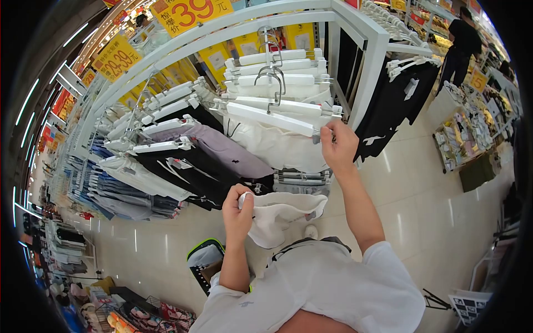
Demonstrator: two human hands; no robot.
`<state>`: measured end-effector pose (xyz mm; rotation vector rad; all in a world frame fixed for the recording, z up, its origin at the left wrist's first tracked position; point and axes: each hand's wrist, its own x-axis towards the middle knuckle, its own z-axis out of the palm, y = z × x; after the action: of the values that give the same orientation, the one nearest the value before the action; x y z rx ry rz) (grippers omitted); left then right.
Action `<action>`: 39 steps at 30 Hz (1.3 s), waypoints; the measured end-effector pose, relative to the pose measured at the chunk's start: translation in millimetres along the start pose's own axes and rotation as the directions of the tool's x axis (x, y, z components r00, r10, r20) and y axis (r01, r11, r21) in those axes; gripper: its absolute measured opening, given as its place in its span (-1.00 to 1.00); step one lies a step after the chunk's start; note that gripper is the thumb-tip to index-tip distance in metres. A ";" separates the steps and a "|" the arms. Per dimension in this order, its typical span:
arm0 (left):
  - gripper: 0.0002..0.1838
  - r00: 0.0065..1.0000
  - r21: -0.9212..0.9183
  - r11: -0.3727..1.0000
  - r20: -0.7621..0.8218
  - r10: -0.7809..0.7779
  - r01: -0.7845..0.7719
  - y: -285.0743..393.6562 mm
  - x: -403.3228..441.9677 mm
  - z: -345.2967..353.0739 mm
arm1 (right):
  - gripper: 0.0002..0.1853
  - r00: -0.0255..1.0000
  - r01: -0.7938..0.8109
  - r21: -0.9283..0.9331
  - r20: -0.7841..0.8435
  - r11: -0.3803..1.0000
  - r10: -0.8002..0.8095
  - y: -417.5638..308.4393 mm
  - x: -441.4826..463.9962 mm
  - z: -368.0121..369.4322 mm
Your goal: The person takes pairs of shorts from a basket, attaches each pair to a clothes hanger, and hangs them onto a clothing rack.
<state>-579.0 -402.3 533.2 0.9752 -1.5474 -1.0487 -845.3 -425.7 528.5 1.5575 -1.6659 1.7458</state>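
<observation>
My left hand [237,213] is closed on the edge of a white garment [277,213], possibly shorts, which hangs folded in front of my body. My right hand [340,149] is raised at the rack, fingers curled around the clip end of a white clip hanger [271,118]. That hanger hangs at the front of a row, its metal hook up on the rail. Just behind and below it are white shorts [277,145]. Exactly how my right fingers press the clip is hidden.
Grey-lilac shorts [236,150] and black shorts [191,172] hang to the left on the white rack [363,72]. Black trousers [397,105] hang at its right end. A green-rimmed black basket [202,263] stands on the floor. A person [463,44] in black is at the far right.
</observation>
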 end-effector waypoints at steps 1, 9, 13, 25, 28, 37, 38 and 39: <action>-0.94 1.000 0.021 1.000 0.028 0.005 -0.005 1.0 0.1 -0.9 | -0.80 1.000 -0.011 0.000 -0.001 1.000 0.011 1.4 -0.1 4.4; -0.94 0.986 -0.070 0.997 -0.161 -0.047 0.037 5.2 6.0 -2.6 | -0.63 0.963 -0.124 0.252 -0.205 0.960 0.178 -8.2 4.0 -5.1; -0.54 0.963 -0.328 0.945 -0.250 -0.100 0.013 21.8 8.0 -9.4 | -0.27 0.927 -0.344 0.191 -0.086 0.919 0.365 -1.1 -25.1 -29.0; -0.83 0.984 -0.140 0.980 -0.089 -0.152 0.139 4.8 -3.9 14.1 | -0.66 0.792 -0.609 0.058 -0.007 0.791 0.611 12.6 -134.5 -50.4; -0.87 0.990 -0.052 0.995 0.116 -0.080 0.087 0.7 -9.2 32.1 | -0.73 0.940 -0.300 -0.012 -0.174 0.954 0.293 -13.1 -125.3 -53.4; -0.83 0.909 0.098 0.995 0.416 -0.013 -0.030 8.4 -25.9 79.3 | -0.64 0.835 -0.538 0.419 0.385 0.731 0.394 -66.0 -83.0 -45.8; -0.84 0.909 0.138 0.989 0.416 -0.003 -0.060 12.1 -25.3 81.5 | -0.64 0.831 -0.544 0.418 0.386 0.727 0.399 -66.0 -82.7 -44.8; -0.85 0.909 0.179 0.980 0.417 0.005 -0.088 13.8 -24.9 82.7 | -0.60 0.812 -0.579 0.409 0.364 0.705 0.456 -66.2 -81.2 -43.0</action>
<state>-656.4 -361.9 527.9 0.8741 -2.0452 -1.1374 -783.6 -332.7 510.0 1.6497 -2.0331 2.5538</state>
